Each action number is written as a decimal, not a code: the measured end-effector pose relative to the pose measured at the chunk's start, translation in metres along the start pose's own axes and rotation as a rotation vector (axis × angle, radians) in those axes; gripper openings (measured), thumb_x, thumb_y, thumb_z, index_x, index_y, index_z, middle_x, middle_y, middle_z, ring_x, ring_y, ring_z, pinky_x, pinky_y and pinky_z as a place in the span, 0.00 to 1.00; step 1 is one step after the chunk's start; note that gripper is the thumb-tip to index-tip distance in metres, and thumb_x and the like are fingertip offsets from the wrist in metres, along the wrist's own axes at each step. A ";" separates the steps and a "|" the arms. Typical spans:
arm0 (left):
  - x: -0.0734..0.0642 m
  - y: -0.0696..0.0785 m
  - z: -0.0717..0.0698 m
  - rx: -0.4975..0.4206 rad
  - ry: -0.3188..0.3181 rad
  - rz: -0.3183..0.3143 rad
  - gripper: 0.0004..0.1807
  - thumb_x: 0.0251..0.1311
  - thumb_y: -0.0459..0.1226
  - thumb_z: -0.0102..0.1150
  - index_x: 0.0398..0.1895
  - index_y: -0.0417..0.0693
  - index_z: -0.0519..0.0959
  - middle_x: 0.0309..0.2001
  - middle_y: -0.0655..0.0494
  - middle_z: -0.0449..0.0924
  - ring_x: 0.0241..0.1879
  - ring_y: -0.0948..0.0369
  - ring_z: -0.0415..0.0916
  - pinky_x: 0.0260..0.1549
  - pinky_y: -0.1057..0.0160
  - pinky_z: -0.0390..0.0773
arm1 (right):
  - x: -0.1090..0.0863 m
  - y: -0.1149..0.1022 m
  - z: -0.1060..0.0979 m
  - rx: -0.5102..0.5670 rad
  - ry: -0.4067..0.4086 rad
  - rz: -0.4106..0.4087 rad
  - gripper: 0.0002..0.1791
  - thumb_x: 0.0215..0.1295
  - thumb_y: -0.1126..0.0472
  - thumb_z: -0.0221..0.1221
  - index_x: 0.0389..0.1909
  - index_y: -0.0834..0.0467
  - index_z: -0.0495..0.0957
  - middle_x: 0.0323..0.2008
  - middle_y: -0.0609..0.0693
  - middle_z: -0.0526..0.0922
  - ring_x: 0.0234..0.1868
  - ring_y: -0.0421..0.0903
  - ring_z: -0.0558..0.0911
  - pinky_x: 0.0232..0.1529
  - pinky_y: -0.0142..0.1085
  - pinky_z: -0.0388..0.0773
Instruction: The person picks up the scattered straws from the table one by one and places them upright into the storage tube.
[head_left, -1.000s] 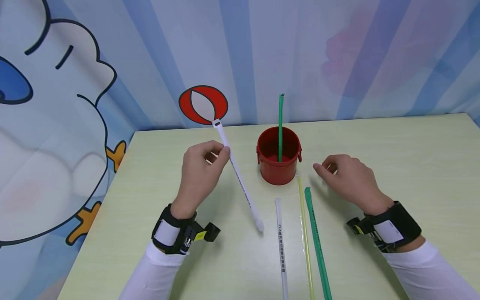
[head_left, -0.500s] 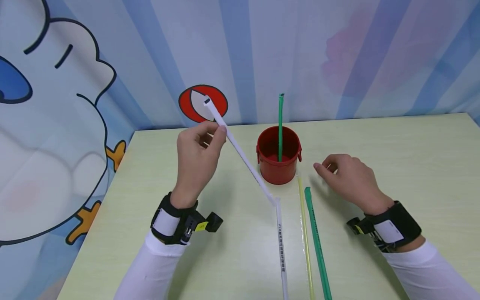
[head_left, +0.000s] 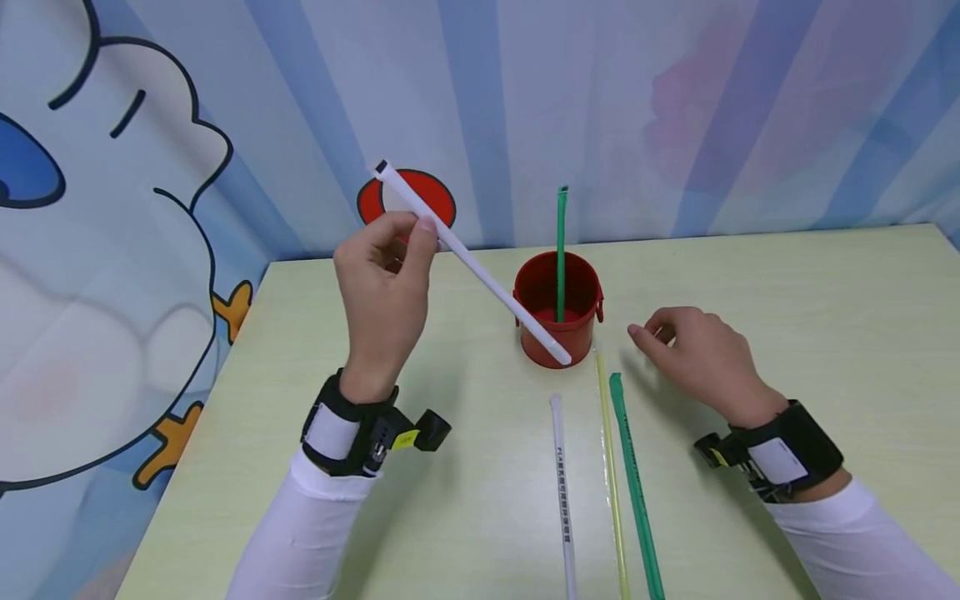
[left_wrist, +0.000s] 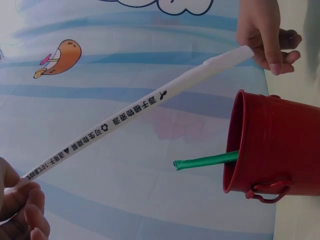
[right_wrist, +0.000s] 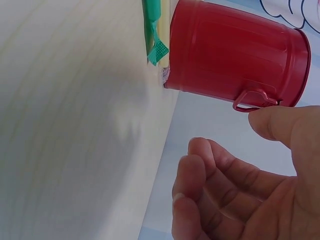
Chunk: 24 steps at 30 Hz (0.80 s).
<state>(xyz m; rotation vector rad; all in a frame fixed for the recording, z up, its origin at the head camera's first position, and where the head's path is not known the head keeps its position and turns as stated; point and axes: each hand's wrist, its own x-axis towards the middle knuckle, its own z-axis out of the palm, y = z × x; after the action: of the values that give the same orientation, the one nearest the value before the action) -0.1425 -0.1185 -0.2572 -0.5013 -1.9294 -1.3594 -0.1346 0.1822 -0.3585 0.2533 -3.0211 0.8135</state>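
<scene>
Head view: your left hand [head_left: 384,292] pinches a slim white wrapped straw [head_left: 483,272], seemingly for carrying; red metal bucket [head_left: 579,336] between hands probably requires it upright; right hand [head_left: 699,360] relaxed, empty.

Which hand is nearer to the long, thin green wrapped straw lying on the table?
Right. The right hand is just right of the far end of the green straw, apart from it; the left hand, pinching a slim white wrapped straw, is farther off to the left.
</scene>
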 end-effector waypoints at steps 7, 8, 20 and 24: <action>0.004 0.001 0.001 -0.041 0.070 0.055 0.12 0.64 0.34 0.52 0.32 0.31 0.80 0.20 0.44 0.74 0.14 0.63 0.58 0.13 0.67 0.58 | 0.000 0.000 0.000 0.000 -0.007 0.003 0.18 0.67 0.49 0.54 0.36 0.61 0.80 0.24 0.53 0.79 0.22 0.48 0.72 0.17 0.34 0.65; 0.004 0.001 0.002 -0.046 0.085 0.065 0.12 0.64 0.34 0.52 0.32 0.31 0.80 0.20 0.44 0.74 0.14 0.63 0.57 0.14 0.67 0.58 | 0.000 0.000 0.000 -0.001 -0.009 0.005 0.18 0.67 0.49 0.54 0.36 0.61 0.80 0.24 0.53 0.79 0.22 0.48 0.72 0.17 0.34 0.65; -0.005 -0.005 0.010 0.013 0.102 0.112 0.11 0.63 0.34 0.54 0.34 0.33 0.81 0.21 0.46 0.72 0.14 0.60 0.59 0.15 0.68 0.60 | -0.001 0.000 0.001 0.006 -0.010 0.009 0.18 0.67 0.49 0.54 0.35 0.61 0.80 0.22 0.53 0.78 0.22 0.48 0.72 0.17 0.34 0.65; -0.010 -0.007 0.015 0.050 0.078 0.121 0.10 0.63 0.34 0.54 0.36 0.33 0.81 0.26 0.45 0.77 0.15 0.60 0.61 0.16 0.67 0.63 | -0.002 0.000 0.001 0.009 -0.010 0.009 0.18 0.67 0.49 0.54 0.35 0.61 0.80 0.22 0.52 0.78 0.21 0.48 0.72 0.17 0.34 0.65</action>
<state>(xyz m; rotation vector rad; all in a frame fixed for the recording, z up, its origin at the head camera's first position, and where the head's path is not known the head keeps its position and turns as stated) -0.1458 -0.1068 -0.2720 -0.5242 -1.8348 -1.2329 -0.1329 0.1817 -0.3593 0.2455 -3.0310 0.8295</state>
